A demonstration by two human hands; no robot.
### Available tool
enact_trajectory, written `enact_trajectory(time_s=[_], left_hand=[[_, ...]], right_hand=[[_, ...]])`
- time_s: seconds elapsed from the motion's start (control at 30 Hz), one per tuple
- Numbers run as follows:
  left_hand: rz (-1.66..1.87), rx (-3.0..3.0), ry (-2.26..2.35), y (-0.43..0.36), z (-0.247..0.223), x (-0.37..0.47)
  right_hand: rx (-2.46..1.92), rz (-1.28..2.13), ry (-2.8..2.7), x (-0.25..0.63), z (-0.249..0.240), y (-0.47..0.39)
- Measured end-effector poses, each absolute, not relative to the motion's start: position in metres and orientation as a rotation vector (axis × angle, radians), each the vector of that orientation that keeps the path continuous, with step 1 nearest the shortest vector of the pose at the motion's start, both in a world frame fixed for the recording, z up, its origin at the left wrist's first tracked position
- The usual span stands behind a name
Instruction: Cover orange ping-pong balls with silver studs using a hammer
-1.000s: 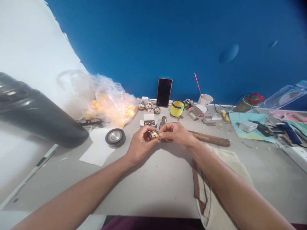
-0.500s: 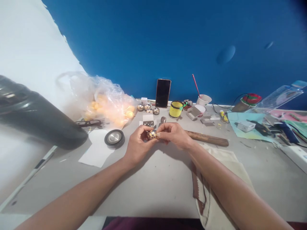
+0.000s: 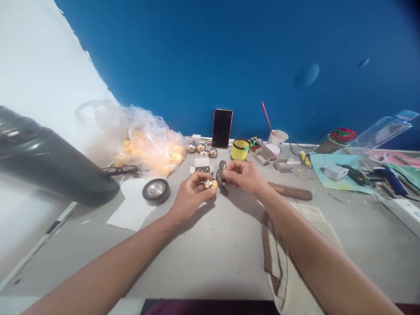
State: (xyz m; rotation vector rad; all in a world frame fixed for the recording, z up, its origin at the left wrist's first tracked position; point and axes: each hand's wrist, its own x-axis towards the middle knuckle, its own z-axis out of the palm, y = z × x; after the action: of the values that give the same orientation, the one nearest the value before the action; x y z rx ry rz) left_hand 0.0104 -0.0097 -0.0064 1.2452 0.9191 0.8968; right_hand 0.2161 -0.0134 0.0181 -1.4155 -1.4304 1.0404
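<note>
My left hand point(image 3: 188, 192) is closed around a small yellow ball point(image 3: 210, 183) partly covered in shiny metallic studs, its bare yellow side facing right. Just right of the ball lies a claw hammer point(image 3: 222, 177), with its wooden handle running off to the right beneath my right arm. My right hand point(image 3: 244, 176) is over the hammer, thumb and forefinger pinched together beside its head. Whether something tiny sits in that pinch cannot be made out. Beyond the ball, a small open white box point(image 3: 202, 165) contains shiny dark pieces. Several finished-looking studded balls point(image 3: 201, 148) sit behind it.
A clear bag point(image 3: 154, 135) of yellow balls and a dark bottle point(image 3: 55, 157) stand left. A round lid point(image 3: 156, 191) rests on paper. A phone point(image 3: 222, 128) leans on the wall near a yellow cup point(image 3: 239, 150). Cream cloth point(image 3: 315, 249) lies under my right forearm.
My right hand has moved away from the ball, to the right, uncovering the hammer head. The ball has turned in my left hand and shows more yellow.
</note>
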Motion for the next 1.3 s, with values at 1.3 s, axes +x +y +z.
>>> enact_trajectory(time_s=[1.3], left_hand=[[0.927,1.197,1.140,0.005,-0.015,0.012]], right_hand=[[-1.870,0.013,-2.095,0.209,0.045,-0.035]])
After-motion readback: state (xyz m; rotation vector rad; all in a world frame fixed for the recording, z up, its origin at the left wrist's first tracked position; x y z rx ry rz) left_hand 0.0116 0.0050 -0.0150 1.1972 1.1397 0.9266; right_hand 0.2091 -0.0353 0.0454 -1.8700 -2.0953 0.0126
